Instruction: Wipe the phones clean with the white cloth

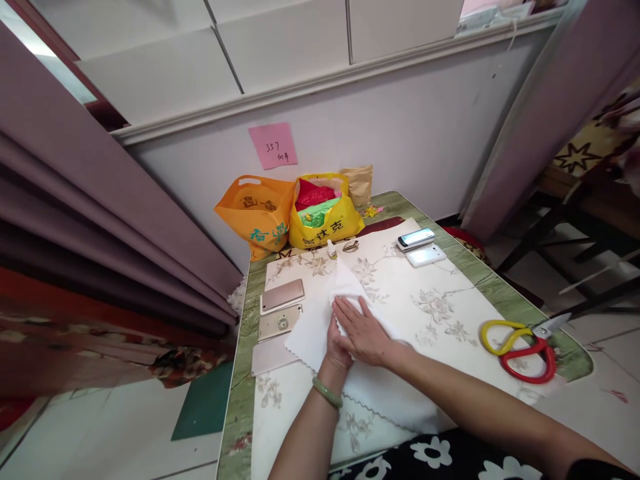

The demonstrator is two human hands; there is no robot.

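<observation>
A white cloth with a zigzag edge (310, 320) lies on the flowered table cover (440, 300), one corner folded toward the back. My right hand (363, 330) lies flat on the cloth with fingers stretched out, pressing it. My left hand (337, 347), with a green bangle at the wrist, sits partly under the right hand; its fingers are hidden against the cloth.
Three phones (281, 295) lie left of the cloth, two more phones (416, 238) at the back right. Red and yellow scissors (525, 343) rest near the right edge. Orange bag (257, 217) and yellow bag (323, 213) stand against the wall. A curtain (100, 220) hangs left.
</observation>
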